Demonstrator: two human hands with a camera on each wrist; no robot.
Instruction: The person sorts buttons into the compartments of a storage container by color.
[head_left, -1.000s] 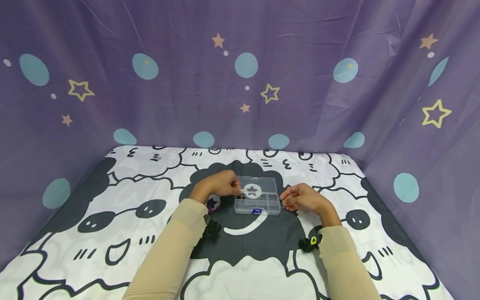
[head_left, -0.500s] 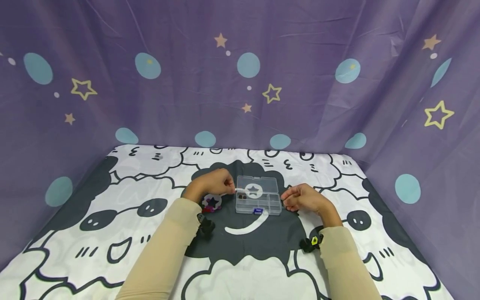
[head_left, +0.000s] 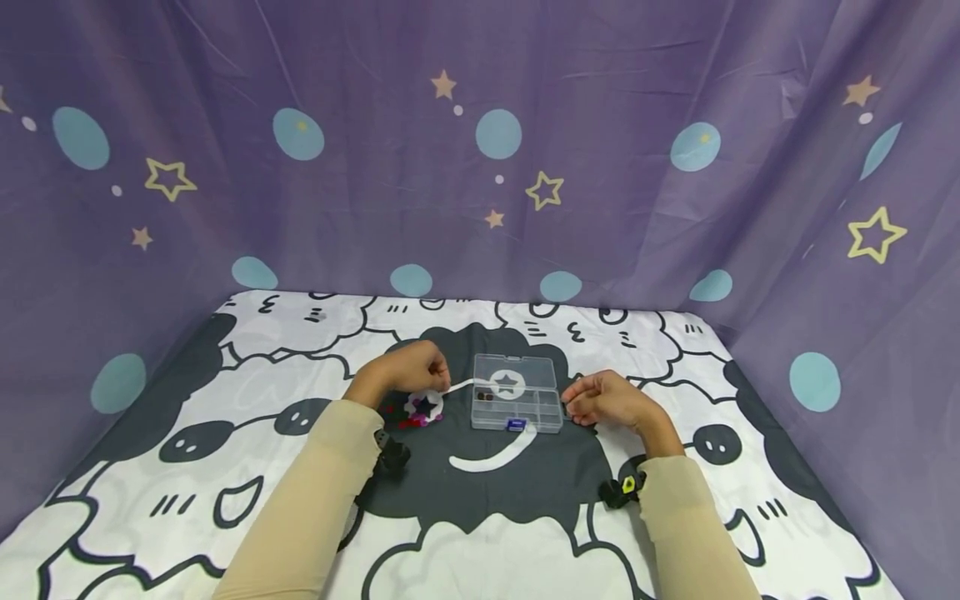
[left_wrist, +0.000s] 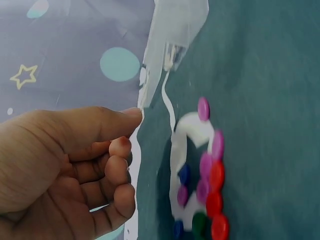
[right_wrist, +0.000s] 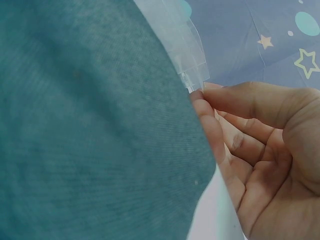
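A clear plastic compartment box [head_left: 498, 414] lies with its lid raised back and a blue label on its front. Two small brown round pieces [head_left: 485, 397] sit in its back left compartment. My left hand [head_left: 420, 367] hovers left of the box, its fingers loosely curled, thumb and index fingertips a little apart with nothing visible between them. Below and beside it lie several small round coloured pieces [left_wrist: 216, 185], red, purple, blue and green, on the cloth. My right hand [head_left: 606, 398] pinches the right edge of the box; thumb and index finger meet at its clear corner [right_wrist: 192, 60].
The table wears a sheep-print cloth [head_left: 487, 550] in black, grey and white. Behind and at both sides hangs a purple curtain [head_left: 375, 208] with stars and blue spots. Dark straps sit on both wrists.
My left hand has moved left, away from the box's left side toward the coloured pieces, uncovering the brown pieces and more of the coloured ones. The right hand stays at the box's edge.
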